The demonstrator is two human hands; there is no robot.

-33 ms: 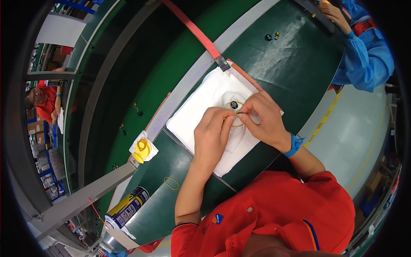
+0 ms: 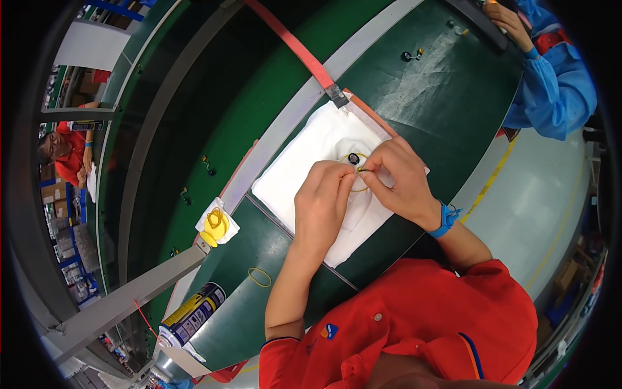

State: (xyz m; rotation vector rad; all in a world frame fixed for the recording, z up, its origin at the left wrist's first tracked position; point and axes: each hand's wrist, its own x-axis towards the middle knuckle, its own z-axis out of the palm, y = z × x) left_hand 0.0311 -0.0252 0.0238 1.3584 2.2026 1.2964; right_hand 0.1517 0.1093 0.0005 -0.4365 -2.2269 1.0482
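Over a folded white cloth [image 2: 295, 165], my left hand [image 2: 322, 198] and my right hand [image 2: 403, 181] meet with thumbs and fingertips pinched. The right fingertips grip the end of a small part with a black round head [image 2: 354, 158] and a thin yellow-green lead. My left fingertips pinch something tiny right beside it, mostly covered by the fingers. A thin yellow loop [image 2: 361, 191] lies on the cloth, running under and around my fingertips.
On the green bench lie a yellow rubber band [image 2: 260, 286] and a blue-yellow spray can [image 2: 193, 316]. Yellow pieces [image 2: 216, 225] rest on a white pad. Small black parts [image 2: 408, 56] lie farther off, near a co-worker's hand [image 2: 507, 23]. A metal bar [image 2: 136, 301] crosses at lower left.
A small dark part with a yellow bit now shows beside the dark bar near the co-worker's hand. My hands have hardly moved and keep their pinch.
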